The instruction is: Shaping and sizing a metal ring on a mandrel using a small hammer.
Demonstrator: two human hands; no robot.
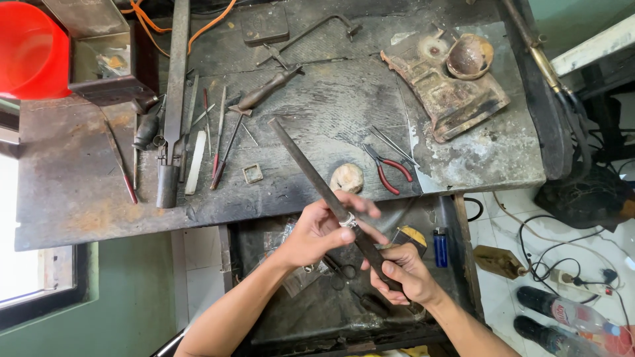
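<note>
Ring on the mandrel
Your left hand (317, 231) pinches a silver ring (348, 221) on the tapered steel mandrel (317, 182); your right hand (405, 272) grips its lower end.

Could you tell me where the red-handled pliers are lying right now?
In the head view, the red-handled pliers lie on the workbench, right of centre, beside a pale round lump and just beyond the hands.

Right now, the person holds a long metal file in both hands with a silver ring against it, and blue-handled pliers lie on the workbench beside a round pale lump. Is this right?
Not quite. The head view shows the pliers have red handles, not blue. The rest holds: left hand and right hand hold the file, a silver ring against it; the pale lump lies beside the pliers.
</note>
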